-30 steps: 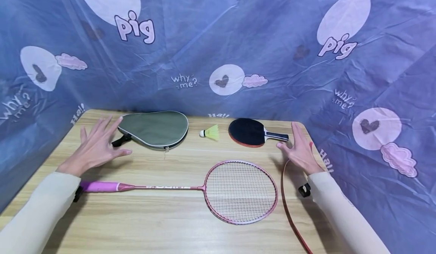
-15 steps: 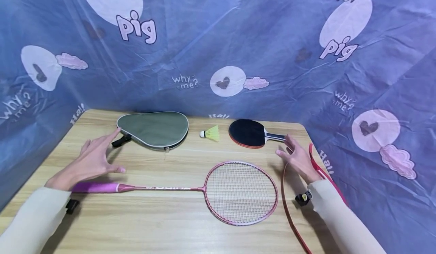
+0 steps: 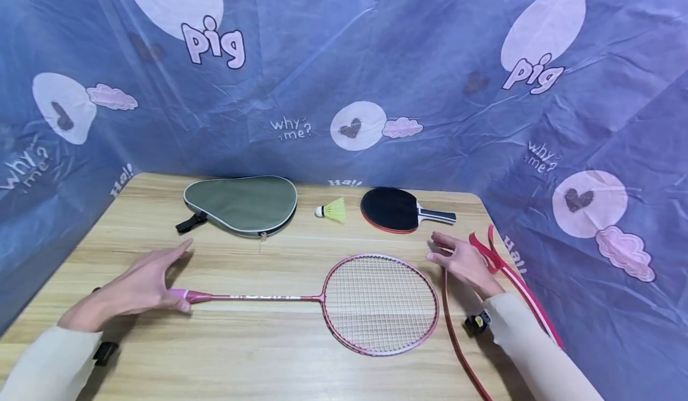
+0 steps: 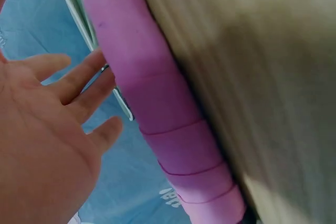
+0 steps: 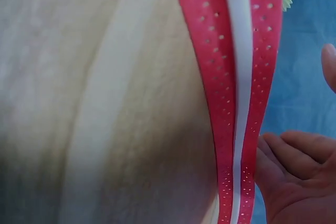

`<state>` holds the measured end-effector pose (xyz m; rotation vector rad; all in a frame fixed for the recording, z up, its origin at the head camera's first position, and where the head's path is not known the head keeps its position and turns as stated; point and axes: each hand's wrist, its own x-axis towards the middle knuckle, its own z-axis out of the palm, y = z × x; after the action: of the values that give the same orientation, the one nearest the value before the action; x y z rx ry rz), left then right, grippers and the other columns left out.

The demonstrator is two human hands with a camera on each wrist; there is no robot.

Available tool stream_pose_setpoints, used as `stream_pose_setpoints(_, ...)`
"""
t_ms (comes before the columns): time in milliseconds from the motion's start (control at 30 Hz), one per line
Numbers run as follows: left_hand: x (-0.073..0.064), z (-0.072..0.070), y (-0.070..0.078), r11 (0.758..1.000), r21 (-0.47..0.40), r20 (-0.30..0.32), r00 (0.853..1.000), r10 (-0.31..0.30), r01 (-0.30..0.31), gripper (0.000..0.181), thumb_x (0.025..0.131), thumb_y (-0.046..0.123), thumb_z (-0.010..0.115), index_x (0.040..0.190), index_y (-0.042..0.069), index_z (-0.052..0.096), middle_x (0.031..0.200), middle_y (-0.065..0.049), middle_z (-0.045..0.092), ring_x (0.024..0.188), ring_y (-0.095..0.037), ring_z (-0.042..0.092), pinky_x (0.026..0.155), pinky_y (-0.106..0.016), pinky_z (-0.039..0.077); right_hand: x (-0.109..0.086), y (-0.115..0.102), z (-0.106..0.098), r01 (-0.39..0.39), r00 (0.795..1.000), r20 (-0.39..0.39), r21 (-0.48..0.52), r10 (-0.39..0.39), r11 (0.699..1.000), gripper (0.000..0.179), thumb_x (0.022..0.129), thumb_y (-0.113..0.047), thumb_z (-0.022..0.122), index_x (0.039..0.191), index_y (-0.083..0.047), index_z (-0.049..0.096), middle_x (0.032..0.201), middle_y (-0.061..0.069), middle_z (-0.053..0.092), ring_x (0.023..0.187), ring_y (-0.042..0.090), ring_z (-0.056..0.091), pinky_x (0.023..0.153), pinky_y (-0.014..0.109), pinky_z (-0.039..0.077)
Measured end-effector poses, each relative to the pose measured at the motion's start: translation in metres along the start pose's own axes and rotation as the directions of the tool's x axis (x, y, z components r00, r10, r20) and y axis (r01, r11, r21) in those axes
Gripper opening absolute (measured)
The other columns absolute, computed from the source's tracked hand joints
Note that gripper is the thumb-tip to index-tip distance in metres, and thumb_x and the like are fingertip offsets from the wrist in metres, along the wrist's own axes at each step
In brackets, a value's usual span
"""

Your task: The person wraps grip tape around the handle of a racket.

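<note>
A pink badminton racket (image 3: 378, 305) lies across the wooden table, strung head to the right. My left hand (image 3: 141, 282) spreads over its handle, thumb and fingers apart. In the left wrist view the wrapped purple handle (image 4: 157, 87) runs close beside the left fingers, which stay uncurled; whether they touch it I cannot tell. A long red perforated strip with a white stripe, like grip tape (image 5: 218, 77), loops at the table's right side. Over this loop is my right hand (image 3: 466, 265), fingers loosely bent and gripping nothing.
Along the back of the table lie a green paddle case (image 3: 247, 204), a yellow shuttlecock (image 3: 334, 210) and a black table tennis paddle (image 3: 389, 208). Blue printed cloth (image 3: 301, 78) hangs behind and at both sides.
My left hand has come back from beside the paddle case to above the racket handle. My right hand has drawn back from the paddle's handle toward the red strip, whose upper end has shifted.
</note>
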<state>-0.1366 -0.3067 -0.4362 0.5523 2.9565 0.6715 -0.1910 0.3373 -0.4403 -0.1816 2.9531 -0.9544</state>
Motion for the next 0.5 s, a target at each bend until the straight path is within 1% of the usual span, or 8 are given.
stream_pose_setpoints(100, -0.005, 0.003, 0.002, 1.0, -0.024, 0.019, 1.0, -0.017, 0.017, 0.139, 0.05, 0.068, 0.087, 0.155, -0.003, 0.032, 0.146, -0.031, 0.051, 0.13, -0.059, 0.046, 0.105, -0.072, 0.035, 0.0, -0.004, 0.0, 0.019, 1.0, 0.008, -0.035, -0.019, 0.999, 0.061, 0.093, -0.036, 0.071, 0.144, -0.004, 0.056, 0.138, 0.016, 0.065, 0.129, 0.038, 0.061, 0.109, 0.058, 0.044)
stream_pose_setpoints(267, -0.01, 0.009, 0.005, 0.999, -0.026, 0.035, 0.999, -0.024, 0.025, 0.13, 0.046, 0.068, 0.088, 0.147, -0.002, 0.047, 0.142, -0.033, 0.054, 0.127, -0.056, 0.05, 0.103, -0.07, 0.039, -0.001, -0.009, 0.001, 0.038, 0.998, 0.052, -0.035, -0.036, 0.999, 0.055, 0.093, -0.035, 0.073, 0.137, -0.004, 0.063, 0.127, 0.013, 0.072, 0.117, 0.034, 0.07, 0.103, 0.055, 0.051)
stream_pose_setpoints(333, -0.011, 0.01, 0.005, 1.0, -0.025, 0.031, 1.0, -0.004, 0.005, 0.123, 0.046, 0.064, 0.09, 0.142, -0.002, 0.053, 0.137, -0.03, 0.058, 0.122, -0.054, 0.054, 0.101, -0.07, 0.042, -0.001, -0.01, 0.002, 0.028, 0.997, 0.071, -0.033, -0.026, 0.999, 0.052, 0.092, -0.035, 0.073, 0.134, -0.006, 0.065, 0.126, 0.011, 0.073, 0.117, 0.032, 0.07, 0.101, 0.053, 0.053)
stream_pose_setpoints(400, -0.011, 0.011, 0.005, 1.0, -0.022, 0.033, 0.999, 0.015, -0.014, 0.114, 0.047, 0.059, 0.092, 0.137, -0.001, 0.058, 0.129, -0.024, 0.063, 0.116, -0.046, 0.06, 0.099, -0.066, 0.046, -0.001, -0.011, 0.003, 0.023, 0.996, 0.088, -0.037, -0.02, 0.999, 0.049, 0.092, -0.036, 0.074, 0.131, -0.008, 0.068, 0.125, 0.01, 0.073, 0.117, 0.031, 0.069, 0.101, 0.052, 0.053)
stream_pose_setpoints(433, -0.011, 0.011, 0.005, 1.0, -0.017, 0.038, 0.999, 0.02, -0.02, 0.109, 0.047, 0.057, 0.092, 0.135, 0.0, 0.061, 0.124, -0.019, 0.065, 0.112, -0.04, 0.063, 0.097, -0.062, 0.05, -0.001, -0.012, 0.003, 0.022, 0.995, 0.096, -0.041, -0.018, 0.999, 0.047, 0.092, -0.037, 0.074, 0.129, -0.009, 0.07, 0.125, 0.01, 0.074, 0.118, 0.03, 0.069, 0.101, 0.052, 0.053)
stream_pose_setpoints(500, -0.011, 0.012, 0.006, 0.999, -0.015, 0.048, 0.998, 0.035, -0.035, 0.096, 0.05, 0.052, 0.093, 0.127, 0.002, 0.066, 0.111, -0.007, 0.068, 0.1, -0.022, 0.065, 0.09, -0.048, 0.056, -0.001, -0.013, 0.004, 0.015, 0.995, 0.104, -0.056, -0.009, 0.998, 0.043, 0.091, -0.038, 0.074, 0.125, -0.012, 0.073, 0.123, 0.009, 0.074, 0.119, 0.029, 0.069, 0.1, 0.052, 0.054)
